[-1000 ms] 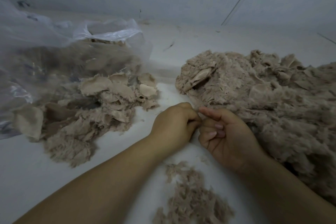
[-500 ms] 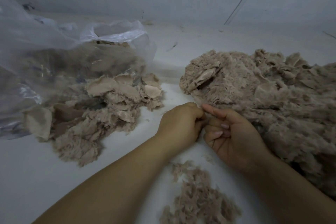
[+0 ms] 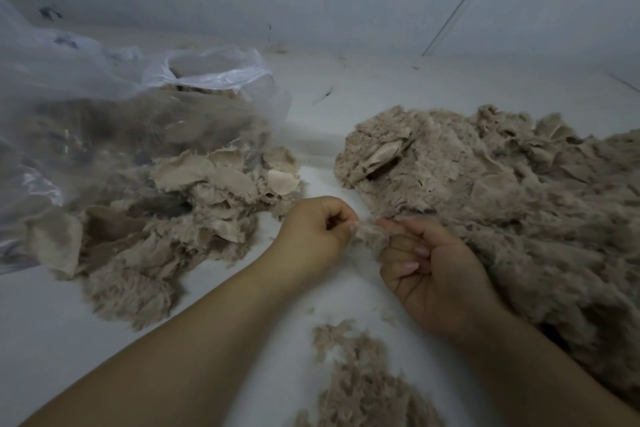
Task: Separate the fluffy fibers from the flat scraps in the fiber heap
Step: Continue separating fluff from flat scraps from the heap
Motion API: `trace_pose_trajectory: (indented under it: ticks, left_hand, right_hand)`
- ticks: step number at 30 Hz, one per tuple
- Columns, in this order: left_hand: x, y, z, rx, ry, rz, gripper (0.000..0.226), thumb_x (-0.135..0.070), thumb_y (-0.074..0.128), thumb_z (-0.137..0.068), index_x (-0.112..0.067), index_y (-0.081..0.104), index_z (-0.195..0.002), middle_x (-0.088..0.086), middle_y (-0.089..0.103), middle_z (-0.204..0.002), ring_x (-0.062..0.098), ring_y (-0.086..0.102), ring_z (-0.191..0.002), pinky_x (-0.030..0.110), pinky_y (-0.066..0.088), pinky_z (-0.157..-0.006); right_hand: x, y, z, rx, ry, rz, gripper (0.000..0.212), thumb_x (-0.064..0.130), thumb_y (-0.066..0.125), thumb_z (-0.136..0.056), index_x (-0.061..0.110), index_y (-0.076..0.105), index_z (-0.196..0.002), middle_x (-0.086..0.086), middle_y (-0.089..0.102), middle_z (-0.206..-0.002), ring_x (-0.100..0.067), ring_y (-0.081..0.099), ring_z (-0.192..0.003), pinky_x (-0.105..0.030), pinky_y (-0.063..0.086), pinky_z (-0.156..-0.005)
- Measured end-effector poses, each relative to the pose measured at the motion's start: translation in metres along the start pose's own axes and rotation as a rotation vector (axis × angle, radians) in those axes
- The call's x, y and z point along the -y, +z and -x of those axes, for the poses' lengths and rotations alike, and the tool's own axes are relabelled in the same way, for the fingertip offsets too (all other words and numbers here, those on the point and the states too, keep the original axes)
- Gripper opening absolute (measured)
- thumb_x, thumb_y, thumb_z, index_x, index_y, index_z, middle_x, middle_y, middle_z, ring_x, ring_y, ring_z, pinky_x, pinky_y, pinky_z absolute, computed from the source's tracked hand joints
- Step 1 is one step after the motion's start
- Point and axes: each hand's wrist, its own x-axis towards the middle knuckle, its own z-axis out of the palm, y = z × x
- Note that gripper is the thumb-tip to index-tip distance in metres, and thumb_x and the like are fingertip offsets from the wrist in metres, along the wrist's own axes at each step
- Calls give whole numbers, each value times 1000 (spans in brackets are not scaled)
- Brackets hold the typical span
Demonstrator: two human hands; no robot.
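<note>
At the bench's (image 3: 41,340) left edge lies one clear plastic bag (image 3: 86,107), with one pile of flat scraps (image 3: 166,218) spilling from its mouth. Mid-bench, the left hand (image 3: 313,234) and right hand (image 3: 429,270) each pinch one tuft of fluff (image 3: 369,236) between them. One small pile of fluffy fibers (image 3: 360,385) sits at the near edge. One large fiber heap (image 3: 502,198) covers the right side.

Two bare forearms and hands, seen from the head camera

No sleeve, glove, watch or ring is worn on the left hand (image 3: 313,232) or the right hand (image 3: 429,270); both forearms are uncovered to the frame's edge, and short, pale, unpainted-looking nails are shown on the right fingers (image 3: 410,266).
</note>
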Motion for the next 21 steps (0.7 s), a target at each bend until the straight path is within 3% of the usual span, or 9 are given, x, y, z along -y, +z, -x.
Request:
trace_pose_trajectory:
  ticks: [2, 4, 6, 8, 10, 13, 16, 21]
  left_hand:
    - [-4, 7, -2, 72, 49, -261, 6, -27, 63, -89, -27, 64, -84, -15, 61, -73, 1, 55, -65, 28, 44, -62]
    - [-6, 16, 1, 124, 151, -636, 20, -44, 57, -85, -29, 58, -98, -12, 58, -93, 11, 57, -82, 29, 39, -64]
    - [-7, 21, 2, 94, 248, -684, 14, -41, 57, -87, -28, 52, -90, -10, 52, -87, 18, 57, -83, 30, 31, -61]
    - [-5, 17, 1, 70, 205, -540, 21, -33, 60, -90, -25, 51, -74, -10, 49, -71, 17, 55, -73, 30, 31, -59]
    - [-2, 11, -2, 98, 83, -166, 24, -20, 66, -91, -14, 59, -68, -5, 50, -61, 15, 48, -61, 32, 34, -58]
    - [-8, 6, 2, 87, 10, 224, 25, -4, 66, -90, -3, 61, -65, -6, 49, -51, 6, 43, -48, 20, 34, -51]
    - [-11, 6, 4, 21, -18, 349, 29, -1, 63, -90, -8, 60, -62, -9, 49, -45, 0, 41, -40, 13, 33, -43]
    - [-11, -1, 6, -75, -47, 600, 27, -9, 58, -94, -6, 55, -67, 13, 49, -57, 16, 41, -40, 20, 31, -41]
  right_hand:
    - [0, 1, -1, 10, 2, -8, 14, 17, 46, -94, 6, 52, -100, 8, 25, -45, -4, 23, -32, -14, 27, -33]
    - [0, 2, 0, 45, 21, -18, 17, 18, 46, -91, 7, 53, -102, 8, 26, -44, -4, 24, -32, -14, 28, -33]
    - [0, 2, 0, 50, 18, -8, 13, 18, 46, -92, 7, 53, -95, 8, 26, -44, -5, 25, -31, -14, 28, -32]
    - [-1, 2, 1, 35, 3, 11, 11, 17, 47, -92, 9, 51, -86, 8, 25, -45, -4, 24, -32, -14, 28, -33]
    - [0, 2, 2, 27, -10, 21, 11, 15, 49, -88, 10, 49, -78, 9, 24, -45, -4, 22, -32, -14, 27, -33]
    - [-1, 4, 3, 22, -15, 43, 15, 13, 54, -77, 11, 49, -63, 8, 24, -44, -3, 21, -32, -13, 26, -33]
    - [0, 4, 3, -5, -11, 48, 23, 12, 56, -74, 14, 45, -54, 8, 24, -46, -4, 21, -33, -14, 26, -34]
    - [1, 2, 1, -16, 1, 48, 26, 13, 55, -74, 17, 35, -59, 8, 25, -46, -5, 22, -33, -15, 30, -33]
